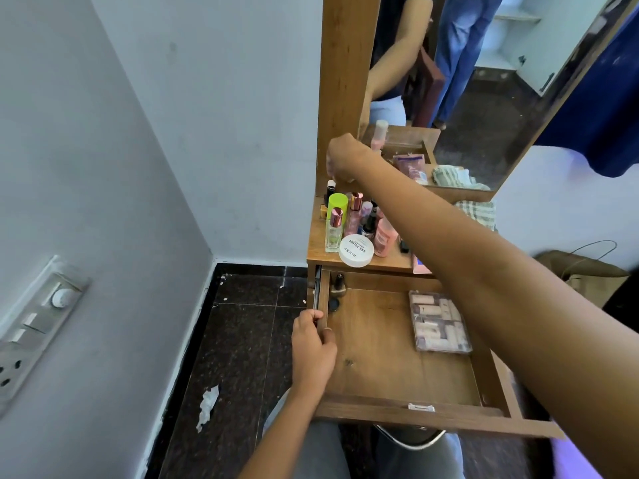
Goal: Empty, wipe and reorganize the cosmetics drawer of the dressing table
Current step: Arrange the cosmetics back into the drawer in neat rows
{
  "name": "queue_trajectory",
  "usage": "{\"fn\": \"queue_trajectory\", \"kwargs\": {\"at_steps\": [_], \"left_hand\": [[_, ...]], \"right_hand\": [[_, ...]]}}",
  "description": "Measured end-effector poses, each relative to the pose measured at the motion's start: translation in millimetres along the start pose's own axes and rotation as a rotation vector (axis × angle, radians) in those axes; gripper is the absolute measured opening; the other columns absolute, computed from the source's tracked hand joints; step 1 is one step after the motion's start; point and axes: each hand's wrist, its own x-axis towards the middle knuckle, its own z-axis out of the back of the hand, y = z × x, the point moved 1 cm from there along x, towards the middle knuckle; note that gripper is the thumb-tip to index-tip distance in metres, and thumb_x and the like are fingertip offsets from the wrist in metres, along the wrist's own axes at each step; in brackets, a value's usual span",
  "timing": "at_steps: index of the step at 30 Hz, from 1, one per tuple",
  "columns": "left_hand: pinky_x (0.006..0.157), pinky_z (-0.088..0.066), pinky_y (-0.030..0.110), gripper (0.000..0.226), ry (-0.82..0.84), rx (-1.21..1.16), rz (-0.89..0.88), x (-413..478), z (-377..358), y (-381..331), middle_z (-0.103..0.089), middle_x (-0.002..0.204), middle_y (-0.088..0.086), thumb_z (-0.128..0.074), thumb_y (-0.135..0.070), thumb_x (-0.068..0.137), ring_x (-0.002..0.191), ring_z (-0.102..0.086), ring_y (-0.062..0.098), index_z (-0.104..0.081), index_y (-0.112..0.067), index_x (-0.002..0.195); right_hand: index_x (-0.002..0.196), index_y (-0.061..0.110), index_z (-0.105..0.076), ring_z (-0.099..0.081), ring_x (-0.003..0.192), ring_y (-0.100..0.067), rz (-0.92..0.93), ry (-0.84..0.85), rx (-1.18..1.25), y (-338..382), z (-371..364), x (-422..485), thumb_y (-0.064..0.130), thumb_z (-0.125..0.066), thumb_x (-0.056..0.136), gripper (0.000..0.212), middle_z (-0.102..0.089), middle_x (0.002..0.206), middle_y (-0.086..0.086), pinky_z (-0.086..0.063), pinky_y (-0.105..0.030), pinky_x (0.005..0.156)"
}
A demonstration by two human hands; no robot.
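The wooden drawer [380, 368] of the dressing table is pulled out. In it lie a clear box of small tubes [439, 323] at the right, and a dark nail polish bottle [340, 283] and a small dark round item [333, 304] at the back left. My left hand [313, 350] grips the drawer's left side wall. My right hand [345, 160] reaches across to the back left of the tabletop [316, 243], fingertips closed on the white cap of a small bottle [331, 187]. Bottles crowd the tabletop: a green-capped one [337, 202], a perfume [334, 231], a white nail polish tub [356, 250], a pink bottle [383, 238].
A checked cloth [475, 212] lies at the back right of the tabletop under the mirror [484, 98]. A paper bag [587, 274] stands at the right. The wall with a switch panel [34, 323] is close on the left. A tissue scrap [207, 406] lies on the dark floor.
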Motion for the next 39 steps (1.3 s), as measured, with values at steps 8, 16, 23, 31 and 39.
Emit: {"fn": "queue_trajectory", "kwargs": {"at_steps": [8, 16, 23, 31, 39], "left_hand": [[0.070, -0.037, 0.000, 0.031, -0.009, 0.033, -0.016, 2.9, -2.3, 3.8, -0.050, 0.117, -0.005, -0.056, -0.006, 0.090, 0.098, -0.049, 0.001, -0.051, -0.019, 0.119], [0.078, -0.039, 0.006, 0.033, -0.005, 0.033, -0.015, 2.7, -3.1, 4.1, -0.048, 0.117, -0.006, -0.055, -0.003, 0.090, 0.101, -0.048, 0.002, -0.050, -0.019, 0.118], [0.085, -0.044, 0.016, 0.033, 0.004, 0.011, -0.013, 3.2, -4.1, 6.4, -0.046, 0.117, -0.006, -0.054, -0.002, 0.089, 0.104, -0.051, 0.007, -0.050, -0.020, 0.116], [0.087, -0.047, 0.020, 0.032, -0.006, -0.019, -0.012, 3.4, -3.8, 4.8, -0.045, 0.114, -0.006, -0.054, -0.001, 0.089, 0.102, -0.052, 0.008, -0.050, -0.019, 0.116], [0.085, -0.050, 0.024, 0.030, -0.006, -0.038, -0.011, 1.7, -3.2, 2.9, -0.044, 0.112, -0.006, -0.054, -0.001, 0.089, 0.100, -0.053, 0.010, -0.050, -0.018, 0.114]], "right_hand": [[0.115, 0.002, -0.061, -0.059, 0.108, -0.036, 0.063, 0.083, -0.007, 7.7, -12.2, 9.3, 0.005, -0.052, 0.091, 0.026, -0.061, 0.117, -0.019, -0.030, -0.023, 0.051], [0.105, -0.002, -0.066, -0.063, 0.104, -0.031, 0.137, 0.121, -0.005, 3.6, -11.2, 11.4, -0.004, -0.053, 0.087, 0.023, -0.067, 0.111, -0.014, -0.052, -0.032, 0.081], [0.106, 0.002, -0.065, -0.061, 0.103, -0.031, 0.092, -0.192, 0.073, -3.8, 41.4, -5.6, 0.007, -0.054, 0.089, 0.020, -0.063, 0.108, -0.015, -0.051, -0.043, 0.087], [0.095, 0.009, -0.074, -0.071, 0.075, -0.021, 0.129, -0.333, 0.514, -29.9, 102.6, -133.5, 0.004, -0.064, 0.080, 0.018, -0.073, 0.084, -0.010, -0.059, -0.028, 0.073], [0.093, 0.008, -0.072, -0.065, 0.068, -0.003, -0.026, -0.060, 0.529, -66.1, -2.1, -194.6, 0.007, -0.064, 0.087, 0.010, -0.067, 0.080, 0.010, -0.054, -0.015, 0.066]]}}
